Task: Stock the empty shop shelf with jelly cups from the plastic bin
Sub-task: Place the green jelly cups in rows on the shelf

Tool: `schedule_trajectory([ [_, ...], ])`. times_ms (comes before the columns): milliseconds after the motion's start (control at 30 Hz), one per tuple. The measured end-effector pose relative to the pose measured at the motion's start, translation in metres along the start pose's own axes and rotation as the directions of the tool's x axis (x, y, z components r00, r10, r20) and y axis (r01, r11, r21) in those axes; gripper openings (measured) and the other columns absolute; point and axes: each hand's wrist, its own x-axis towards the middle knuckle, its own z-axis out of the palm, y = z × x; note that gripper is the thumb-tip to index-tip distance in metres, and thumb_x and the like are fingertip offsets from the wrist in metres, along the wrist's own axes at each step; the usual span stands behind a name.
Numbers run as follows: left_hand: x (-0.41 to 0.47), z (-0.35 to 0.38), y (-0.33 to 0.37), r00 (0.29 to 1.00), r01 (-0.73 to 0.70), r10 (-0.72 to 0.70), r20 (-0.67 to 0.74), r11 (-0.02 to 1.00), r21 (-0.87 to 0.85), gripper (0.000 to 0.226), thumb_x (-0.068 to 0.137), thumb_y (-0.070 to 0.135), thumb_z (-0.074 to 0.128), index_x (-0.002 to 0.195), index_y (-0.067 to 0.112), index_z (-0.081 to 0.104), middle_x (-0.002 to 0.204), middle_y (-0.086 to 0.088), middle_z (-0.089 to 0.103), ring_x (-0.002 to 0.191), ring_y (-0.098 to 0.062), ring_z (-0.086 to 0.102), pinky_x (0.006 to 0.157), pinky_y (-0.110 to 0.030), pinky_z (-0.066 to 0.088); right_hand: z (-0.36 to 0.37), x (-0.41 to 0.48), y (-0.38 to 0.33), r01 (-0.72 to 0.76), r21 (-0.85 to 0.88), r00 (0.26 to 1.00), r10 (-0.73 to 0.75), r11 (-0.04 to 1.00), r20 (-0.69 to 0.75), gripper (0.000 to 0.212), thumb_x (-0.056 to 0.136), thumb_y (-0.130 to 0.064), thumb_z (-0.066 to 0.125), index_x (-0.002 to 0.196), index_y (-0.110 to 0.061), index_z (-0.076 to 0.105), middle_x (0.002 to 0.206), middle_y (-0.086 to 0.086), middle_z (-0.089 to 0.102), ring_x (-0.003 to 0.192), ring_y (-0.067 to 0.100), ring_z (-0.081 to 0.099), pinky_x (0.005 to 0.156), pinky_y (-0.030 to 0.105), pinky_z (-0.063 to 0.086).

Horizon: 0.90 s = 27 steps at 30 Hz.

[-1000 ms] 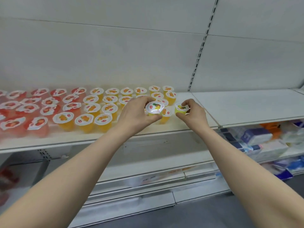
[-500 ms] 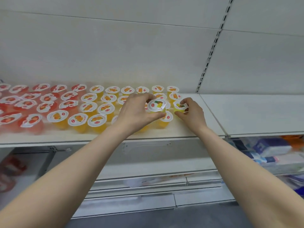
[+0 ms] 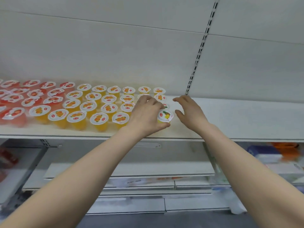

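Head view
Left hand: curled round a jelly cup, thumb on its near side, fingers over the far side.
Right hand: fingers loosely spread, holding nothing, just right of that cup.
Jelly cup: upright on the white shelf, at the right end of the near row.
Orange cups: in rows left of the hands.
Red cups: far left of the shelf.
Packets: blurred, lower shelf, right.
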Motion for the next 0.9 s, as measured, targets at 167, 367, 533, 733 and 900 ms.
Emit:
schedule_trajectory([
  [167, 0.003, 0.022, 0.004, 0.999, 0.021, -0.029, 0.046, 0.986, 0.164, 0.070, 0.073, 0.070, 0.061, 0.122, 0.020, 0.064, 0.125, -0.002, 0.057, 0.128, -0.027, 0.034, 0.112, -0.038, 0.018, -0.005, 0.000, 0.009, 0.045, -0.025, 0.998, -0.046, 0.999, -0.034, 0.044, 0.094, -0.019, 0.057, 0.138, -0.014, 0.050, 0.137, 0.008, 0.049, 0.123, 0.028, 0.048, 0.100, 0.039, 0.042],
  [367, 0.007, 0.032, 0.004, 0.993, 0.087, -0.103, 0.058, 0.970, 0.227, 0.073, 0.076, 0.074, 0.056, 0.127, 0.023, 0.061, 0.131, 0.000, 0.053, 0.134, -0.028, 0.029, 0.117, -0.041, 0.011, -0.005, 0.003, 0.009, 0.079, -0.016, 0.996, -0.080, 0.997, -0.037, 0.044, 0.096, -0.022, 0.055, 0.139, -0.013, 0.049, 0.137, 0.008, 0.050, 0.123, 0.031, 0.048, 0.104, 0.041, 0.039],
  [533, 0.005, 0.029, 0.004, 0.992, 0.091, -0.108, 0.060, 0.967, 0.238, 0.077, 0.074, 0.076, 0.055, 0.130, 0.023, 0.057, 0.133, 0.000, 0.052, 0.136, -0.028, 0.029, 0.118, -0.043, 0.010, -0.008, 0.004, 0.003, 0.125, -0.029, 0.991, -0.126, 0.992, -0.037, 0.043, 0.096, -0.023, 0.055, 0.138, -0.012, 0.050, 0.137, 0.008, 0.051, 0.125, 0.029, 0.047, 0.105, 0.041, 0.038],
  [733, -0.023, 0.000, -0.025, 0.986, 0.135, -0.117, -0.116, 0.977, 0.164, 0.058, 0.083, 0.062, 0.056, 0.117, 0.016, 0.066, 0.117, -0.007, 0.063, 0.113, -0.029, 0.053, 0.096, -0.040, 0.043, -0.012, 0.011, -0.019, 0.308, -0.075, 0.948, -0.312, 0.949, -0.059, 0.041, 0.097, -0.025, 0.055, 0.134, -0.010, 0.054, 0.133, 0.010, 0.055, 0.117, 0.032, 0.052, 0.098, 0.041, 0.039],
  [900, -0.071, -0.040, -0.068, 0.965, 0.225, -0.185, -0.187, 0.949, 0.219, 0.059, 0.085, 0.058, 0.040, 0.114, 0.013, 0.065, 0.110, -0.010, 0.065, 0.103, -0.032, 0.059, 0.088, -0.040, 0.048, -0.001, 0.019, -0.066, 0.482, -0.107, 0.869, -0.490, 0.869, -0.064, 0.043, 0.093, -0.030, 0.051, 0.128, -0.005, 0.058, 0.125, 0.016, 0.060, 0.111, 0.037, 0.057, 0.093, 0.045, 0.045],
])
